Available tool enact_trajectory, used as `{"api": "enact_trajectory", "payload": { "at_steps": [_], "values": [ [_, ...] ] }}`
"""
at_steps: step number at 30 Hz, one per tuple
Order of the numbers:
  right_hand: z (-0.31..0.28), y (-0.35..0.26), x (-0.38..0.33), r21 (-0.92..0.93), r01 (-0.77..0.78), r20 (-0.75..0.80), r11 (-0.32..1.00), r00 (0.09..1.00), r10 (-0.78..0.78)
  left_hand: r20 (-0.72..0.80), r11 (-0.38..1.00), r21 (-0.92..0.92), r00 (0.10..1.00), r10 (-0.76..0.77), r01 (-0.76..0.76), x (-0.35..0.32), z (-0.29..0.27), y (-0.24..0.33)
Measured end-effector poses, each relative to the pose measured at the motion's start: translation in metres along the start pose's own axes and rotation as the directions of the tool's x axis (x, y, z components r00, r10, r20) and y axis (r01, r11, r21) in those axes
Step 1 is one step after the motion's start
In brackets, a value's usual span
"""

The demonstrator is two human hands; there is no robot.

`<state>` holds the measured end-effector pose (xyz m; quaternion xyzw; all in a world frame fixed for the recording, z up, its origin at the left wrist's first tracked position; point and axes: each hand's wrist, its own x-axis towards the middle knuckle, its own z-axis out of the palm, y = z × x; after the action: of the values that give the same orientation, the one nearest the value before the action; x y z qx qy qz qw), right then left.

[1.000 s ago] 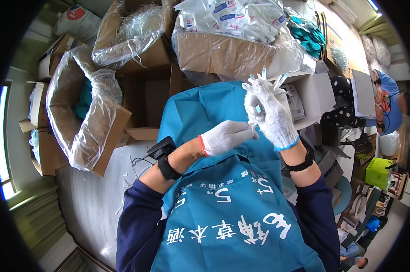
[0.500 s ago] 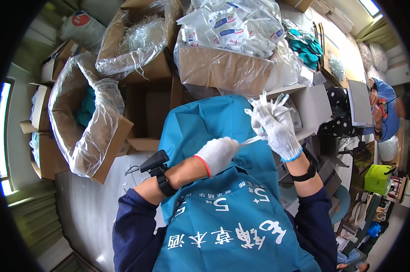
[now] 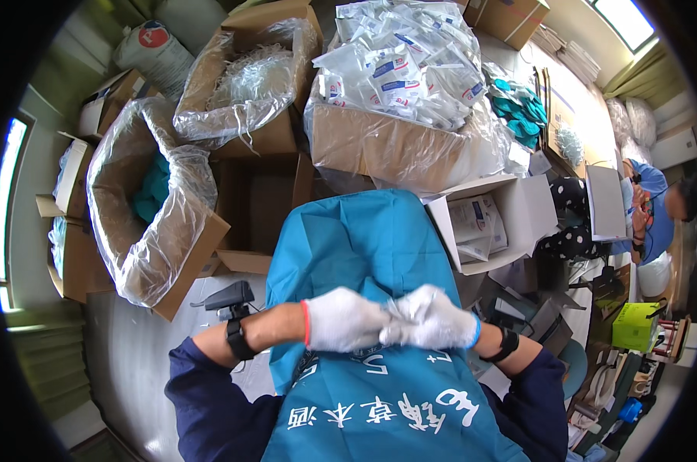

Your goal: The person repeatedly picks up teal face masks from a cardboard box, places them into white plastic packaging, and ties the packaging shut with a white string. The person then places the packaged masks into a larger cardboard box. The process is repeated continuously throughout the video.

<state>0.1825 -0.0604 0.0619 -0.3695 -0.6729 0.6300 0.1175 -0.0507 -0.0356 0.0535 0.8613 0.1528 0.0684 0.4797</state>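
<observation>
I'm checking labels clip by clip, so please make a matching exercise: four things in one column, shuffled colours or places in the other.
1. Left hand in a white knitted glove
2. Right hand in a white knitted glove
3. Teal cloth apron
4. Open white cardboard box

A. On the person's front
B. Glove edged in blue
C. To the right of the apron, printed packets inside
D. Glove edged in red

Pairs: 1-D, 2-B, 3-A, 4-C

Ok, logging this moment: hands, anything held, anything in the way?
White-gloved left hand and white-gloved right hand close together over teal fabric apron. Anything held: too blurred to tell. Open white cardboard box ahead right, clear of both.
</observation>
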Motion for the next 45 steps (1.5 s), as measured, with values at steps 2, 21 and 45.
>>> {"api": "enact_trajectory", "payload": {
  "at_steps": [2, 21, 45],
  "values": [
    [0.017, 0.007, -0.009, -0.108, 0.127, 0.086, 0.986, 0.989, -0.119, 0.051, 0.998, -0.048, 0.998, 0.048, -0.045, -0.016, 0.003, 0.005],
    [0.004, 0.056, 0.000, 0.832, 0.049, -0.281, 0.552, 0.896, 0.343, -0.238, -0.030, -0.799, 0.363, -0.901, -0.600, -0.180, -0.036, -0.151],
    [0.032, 0.129, 0.076, 0.852, 0.264, -0.416, 0.451, 0.865, 0.280, -0.747, 0.858, 0.240, 0.650, -0.136, 0.455, 0.050, 0.066, -0.092]
  ]
}}
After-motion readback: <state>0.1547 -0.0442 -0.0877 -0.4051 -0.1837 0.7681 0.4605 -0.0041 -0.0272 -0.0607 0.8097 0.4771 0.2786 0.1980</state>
